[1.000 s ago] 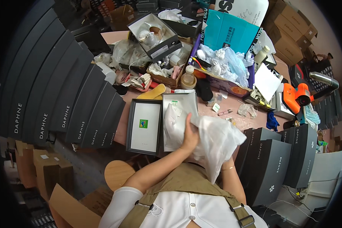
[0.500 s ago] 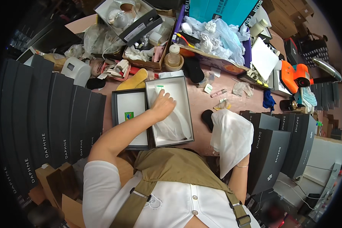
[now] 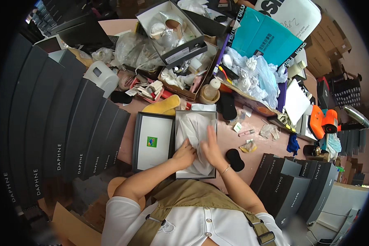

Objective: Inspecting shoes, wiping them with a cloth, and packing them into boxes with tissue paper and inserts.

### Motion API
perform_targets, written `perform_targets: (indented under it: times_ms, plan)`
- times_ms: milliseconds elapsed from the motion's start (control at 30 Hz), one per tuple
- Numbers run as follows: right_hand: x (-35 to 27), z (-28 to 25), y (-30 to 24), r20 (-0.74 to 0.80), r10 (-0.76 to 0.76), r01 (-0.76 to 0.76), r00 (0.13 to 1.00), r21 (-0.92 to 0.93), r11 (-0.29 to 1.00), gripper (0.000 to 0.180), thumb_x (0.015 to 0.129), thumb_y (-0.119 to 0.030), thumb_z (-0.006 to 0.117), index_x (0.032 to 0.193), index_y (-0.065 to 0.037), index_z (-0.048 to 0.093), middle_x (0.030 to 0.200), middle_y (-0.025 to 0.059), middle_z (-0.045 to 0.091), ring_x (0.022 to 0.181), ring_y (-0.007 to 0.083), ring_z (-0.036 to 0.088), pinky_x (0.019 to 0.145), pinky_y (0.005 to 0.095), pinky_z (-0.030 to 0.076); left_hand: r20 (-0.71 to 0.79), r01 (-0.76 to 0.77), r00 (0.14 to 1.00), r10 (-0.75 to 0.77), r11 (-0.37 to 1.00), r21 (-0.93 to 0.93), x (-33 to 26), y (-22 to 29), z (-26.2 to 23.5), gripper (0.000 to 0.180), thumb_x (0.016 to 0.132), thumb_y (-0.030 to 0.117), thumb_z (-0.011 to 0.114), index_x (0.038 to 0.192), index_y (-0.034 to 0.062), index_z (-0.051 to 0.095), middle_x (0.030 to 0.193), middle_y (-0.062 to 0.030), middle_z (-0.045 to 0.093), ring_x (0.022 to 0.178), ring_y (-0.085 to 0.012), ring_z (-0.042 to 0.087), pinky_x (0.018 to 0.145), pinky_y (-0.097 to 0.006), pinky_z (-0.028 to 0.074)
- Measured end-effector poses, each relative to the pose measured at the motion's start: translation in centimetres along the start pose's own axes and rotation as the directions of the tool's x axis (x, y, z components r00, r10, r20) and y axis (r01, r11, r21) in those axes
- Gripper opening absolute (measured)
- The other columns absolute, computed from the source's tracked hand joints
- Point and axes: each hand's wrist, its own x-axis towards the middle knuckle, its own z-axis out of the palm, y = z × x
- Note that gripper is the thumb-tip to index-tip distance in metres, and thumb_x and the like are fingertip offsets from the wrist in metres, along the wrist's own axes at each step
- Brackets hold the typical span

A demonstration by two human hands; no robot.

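An open dark-edged shoebox (image 3: pixel 214 174) stands before me with thin white bags (image 3: pixel 190 125) filling its white inside; what they hold is hidden. At its lower left, my left hand (image 3: pixel 184 156) has curled fingers on the white material, gripping a fold of it. My right hand (image 3: pixel 211 151) lies along the box's right side, fingers stretched out against the material, somewhat blurred. Beside the box on the left rests its lid (image 3: pixel 153 149), inside up, with a small green card (image 3: pixel 151 142) on it.
Stacked dark shoeboxes stand left (image 3: pixel 65 123) and right (image 3: pixel 281 188). Behind are a yellow insole (image 3: pixel 162 105), a bottle (image 3: pixel 211 90), a purple-edged carton (image 3: pixel 281 96) of crumpled plastic and an orange tape dispenser (image 3: pixel 317 122). A black insole (image 3: pixel 235 160) lies right of the shoebox.
My right hand has brought the white bag from the right into the shoebox and let it go. My left hand has moved down to the box's near part. The view has shifted.
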Motion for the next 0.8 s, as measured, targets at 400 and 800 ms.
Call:
perform_targets:
  times_ms: [400, 800]
  plan:
    - [-10.7, -3.4, 6.5, 0.309, 0.253, -0.192, 0.917, -0.213, 0.958, 0.065, 0.08, -0.016, 0.059, 0.134, 0.007, 0.03, 0.104, 0.0342, 0.055, 0.095, 0.0473, 0.056, 0.083, 0.0477, 0.046, -0.024, 0.588, 0.664, -0.747, 0.542, -0.601, -8.4, 1.4, 5.4, 0.042, 0.077, 0.014, 0.063, 0.113, -0.0008, 0.046, 0.099, -0.0228, 0.059, 0.095, -0.0413, 0.057, 0.08, -0.047, 0.047]
    - [-13.5, -7.3, -1.2, 0.202, 0.209, -0.29, 0.957, 0.604, 0.742, 0.065, 0.091, -0.032, 0.054, 0.139, 0.003, 0.027, 0.134, 0.0219, 0.045, 0.126, 0.029, 0.042, 0.105, 0.0345, 0.03, -0.13, -0.389, 0.712, -0.69, -0.233, -0.891, -17.4, 13.8, -10.9, 0.031, 0.091, 0.017, 0.057, 0.116, -0.0002, 0.052, 0.106, -0.0072, 0.061, 0.097, -0.0142, 0.058, 0.085, -0.028, 0.046]
